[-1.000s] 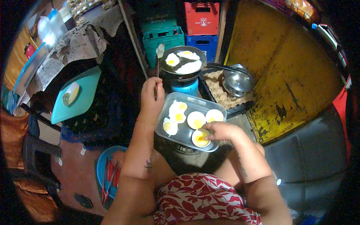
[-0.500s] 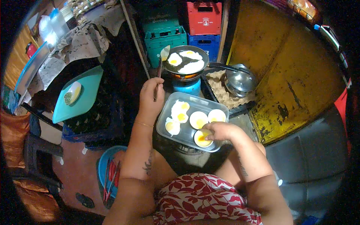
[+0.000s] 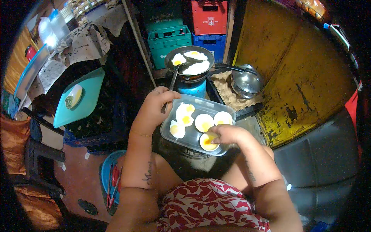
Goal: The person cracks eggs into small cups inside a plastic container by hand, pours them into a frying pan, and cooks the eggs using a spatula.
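My left hand (image 3: 156, 106) is closed round the handle of a spatula (image 3: 175, 77), whose far end reaches into the frying pan (image 3: 211, 66). The blade meets the left fried egg (image 3: 178, 59); two more egg whites lie beside it. My right hand (image 3: 232, 135) pinches the rim of a small bowl (image 3: 206, 144) with yellow yolk in it. That bowl sits in a clear plastic container (image 3: 170, 136), touching its floor as far as I can tell. Two similar bowls (image 3: 204, 123) stand behind it, and cooked eggs (image 3: 177, 129) lie on the left.
Below the pan is a blue burner (image 3: 191, 89). A lidded pot (image 3: 249, 83) rests on an egg tray (image 3: 225, 91) to the right. Crates (image 3: 170, 44) are stacked behind. On the left are a turquoise board (image 3: 83, 106) and a blue basin (image 3: 105, 170) with red-handled utensils.
The spatula has tipped forward and down from above the pan's left rim to the left egg. My left hand has come lower, nearer the container. My right hand stays on the bowl.
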Motion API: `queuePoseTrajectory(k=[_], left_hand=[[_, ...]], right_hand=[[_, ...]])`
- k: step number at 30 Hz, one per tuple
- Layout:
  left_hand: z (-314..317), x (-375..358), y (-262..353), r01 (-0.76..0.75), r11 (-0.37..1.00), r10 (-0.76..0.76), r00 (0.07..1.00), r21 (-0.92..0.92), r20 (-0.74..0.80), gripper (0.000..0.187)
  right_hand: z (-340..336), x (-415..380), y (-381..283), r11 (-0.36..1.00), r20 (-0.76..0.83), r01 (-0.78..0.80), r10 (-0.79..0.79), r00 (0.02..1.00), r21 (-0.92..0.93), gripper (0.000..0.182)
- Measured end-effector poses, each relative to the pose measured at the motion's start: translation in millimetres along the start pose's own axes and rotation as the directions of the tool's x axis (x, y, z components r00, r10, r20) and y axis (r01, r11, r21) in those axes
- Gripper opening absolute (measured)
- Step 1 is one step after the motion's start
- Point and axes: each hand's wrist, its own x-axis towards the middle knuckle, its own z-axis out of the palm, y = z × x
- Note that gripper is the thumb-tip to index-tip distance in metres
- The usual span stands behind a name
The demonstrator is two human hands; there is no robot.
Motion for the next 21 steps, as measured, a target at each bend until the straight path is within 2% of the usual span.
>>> queuePoseTrajectory(k=[3, 8, 12, 14, 17, 21], left_hand=[[7, 0, -5, 0.019, 0.999, -0.021, 0.999, 0.038, 0.035, 0.035], [33, 3, -37, -0.042, 0.998, 0.045, 0.998, 0.056, -0.053, 0.028], [39, 10, -42, -0.007, 1.0, 0.009, 0.997, 0.026, -0.071, 0.024], [37, 13, -38, -0.083, 0.996, 0.087, 0.981, 0.033, -0.176, 0.023], [39, 19, -42, -0.086, 0.993, 0.103, 0.969, 0.085, -0.223, 0.023], [38, 41, -67, -0.085, 0.987, 0.108, 0.979, 0.135, -0.172, 0.024]], right_hand=[[2, 2, 1, 1.0, 0.009, 0.001, -0.001, 1.0, -0.002, 0.058], [4, 4, 2, 1.0, 0.004, 0.02, -0.02, 1.0, -0.008, 0.058], [0, -2, 1, 1.0, -0.001, -0.006, 0.006, 1.0, 0.003, 0.058], [2, -3, 6, 0.999, -0.021, 0.04, -0.04, 0.999, -0.002, 0.059], [7, -1, 15, 1.0, -0.036, 0.024, -0.024, 0.999, 0.0, 0.06], [9, -2, 20, 0.999, -0.032, 0.031, -0.031, 0.999, -0.009, 0.06]])
